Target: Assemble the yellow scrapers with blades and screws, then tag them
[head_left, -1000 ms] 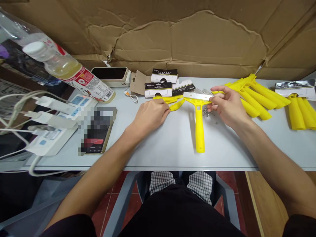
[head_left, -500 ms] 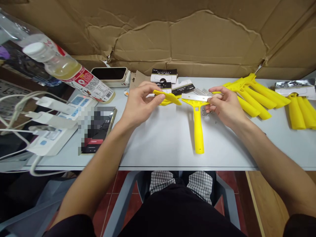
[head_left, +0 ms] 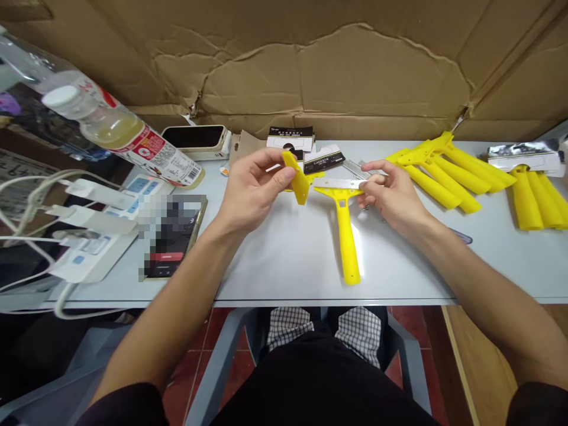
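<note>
Between its thumb and fingers my left hand (head_left: 255,189) pinches a small flat yellow plate (head_left: 297,180), tilted nearly upright above the table. My right hand (head_left: 390,192) is closed on the right end of a yellow scraper handle (head_left: 347,239), whose head carries a thin metal blade (head_left: 335,184). The grip of that handle points toward me. The plate and the scraper head are close but apart. Behind my right hand lie more metal blades (head_left: 355,169), and small screws beneath it are partly hidden by the fingers.
Yellow handles (head_left: 461,168) lie at the back right, with more (head_left: 526,201) beside packaging at the far right. Black-and-white cards (head_left: 290,139) stand at the back. Bottles (head_left: 146,145), phones (head_left: 195,137) and a power strip (head_left: 89,254) occupy the left side.
The yellow plate in my left hand has turned from nearly flat to steeply tilted. My right hand and the scraper have shifted slightly left, and the grip's lower end has moved a little toward me.
</note>
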`<state>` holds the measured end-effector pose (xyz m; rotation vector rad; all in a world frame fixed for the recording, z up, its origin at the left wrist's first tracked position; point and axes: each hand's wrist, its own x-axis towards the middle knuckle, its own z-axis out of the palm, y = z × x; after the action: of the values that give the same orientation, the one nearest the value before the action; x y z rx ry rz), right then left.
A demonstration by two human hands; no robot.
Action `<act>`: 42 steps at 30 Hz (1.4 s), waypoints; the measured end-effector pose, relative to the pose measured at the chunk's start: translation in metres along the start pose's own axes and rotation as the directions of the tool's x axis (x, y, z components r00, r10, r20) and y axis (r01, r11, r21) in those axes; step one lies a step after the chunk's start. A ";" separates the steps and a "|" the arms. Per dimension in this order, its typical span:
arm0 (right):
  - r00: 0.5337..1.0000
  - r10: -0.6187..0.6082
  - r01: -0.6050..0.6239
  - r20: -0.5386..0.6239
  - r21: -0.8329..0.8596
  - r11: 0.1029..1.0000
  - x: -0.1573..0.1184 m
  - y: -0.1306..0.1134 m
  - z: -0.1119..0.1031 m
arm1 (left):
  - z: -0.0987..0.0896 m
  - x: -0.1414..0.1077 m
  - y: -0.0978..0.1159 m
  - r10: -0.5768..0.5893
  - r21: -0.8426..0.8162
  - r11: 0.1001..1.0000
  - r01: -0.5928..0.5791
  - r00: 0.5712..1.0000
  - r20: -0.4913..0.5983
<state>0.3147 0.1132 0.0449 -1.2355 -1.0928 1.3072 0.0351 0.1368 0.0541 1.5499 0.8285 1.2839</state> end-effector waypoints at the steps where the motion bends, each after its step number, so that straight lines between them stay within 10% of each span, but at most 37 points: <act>1: 1.000 0.002 -0.002 0.003 0.001 1.000 0.000 0.000 0.001 | 0.003 0.001 0.002 0.000 0.000 1.000 0.000 1.000 0.014; 12: 1.000 -0.004 0.003 0.016 0.046 0.999 0.000 0.001 0.003 | 0.037 0.038 0.029 -0.157 0.346 0.938 0.027 0.923 0.352; 26: 0.997 0.008 -0.013 0.070 0.059 0.998 0.004 0.002 -0.003 | 0.050 0.048 0.012 -0.182 0.472 0.882 0.017 0.934 0.307; 42: 0.983 0.035 -0.054 0.180 0.101 0.993 -0.004 -0.006 -0.004 | 0.036 0.041 -0.006 -0.384 0.212 0.917 0.339 0.894 0.232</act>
<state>0.3188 0.1097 0.0515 -1.0864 -1.1110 1.5134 0.0796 0.1675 0.0615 1.5639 1.0106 0.7283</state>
